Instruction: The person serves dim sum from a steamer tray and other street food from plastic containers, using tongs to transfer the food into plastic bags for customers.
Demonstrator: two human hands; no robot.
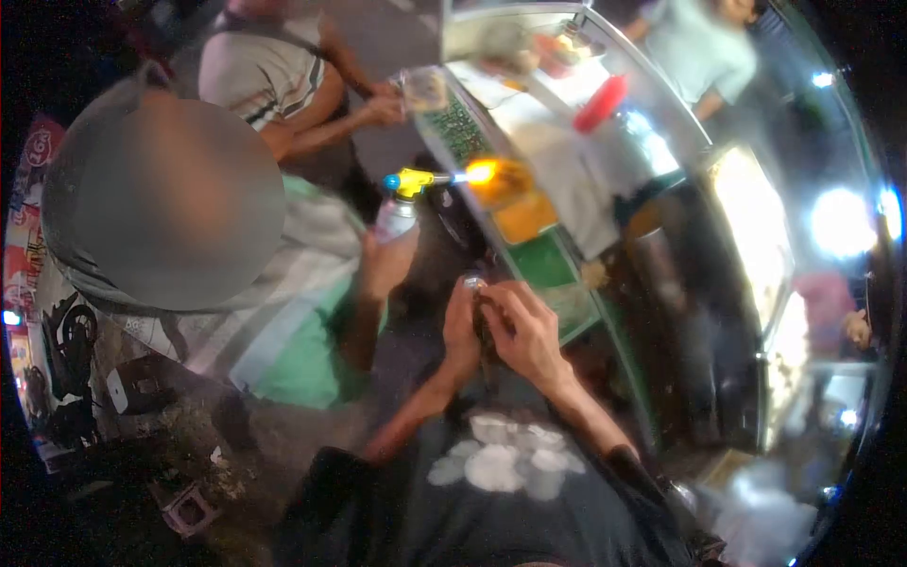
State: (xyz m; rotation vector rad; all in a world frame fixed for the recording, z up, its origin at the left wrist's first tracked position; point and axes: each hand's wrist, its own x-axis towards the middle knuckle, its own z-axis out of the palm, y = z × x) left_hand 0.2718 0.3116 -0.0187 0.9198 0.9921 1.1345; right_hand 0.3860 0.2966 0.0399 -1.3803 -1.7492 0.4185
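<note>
In front of my chest, my left hand (460, 326) is closed around a small thing with a shiny silvery top (473, 282). Its lower part is hidden by my fingers, so its kind cannot be made out. My right hand (524, 331) meets it from the other side, thumb and fingers bent together against it. Just ahead and to the left, another person's hand (389, 263) grips a blowtorch (413, 181) with a yellow head on a gas canister (395, 221). Its flame (481, 171) points right, over an orange container (524, 218) on the stall's edge.
A food stall counter (567, 142) runs along the right, with a green tray (542, 262) and a red bottle (601, 103) on it. The torch holder in a green garment (302, 364) stands close at my left. Another person (274, 76) stands farther back.
</note>
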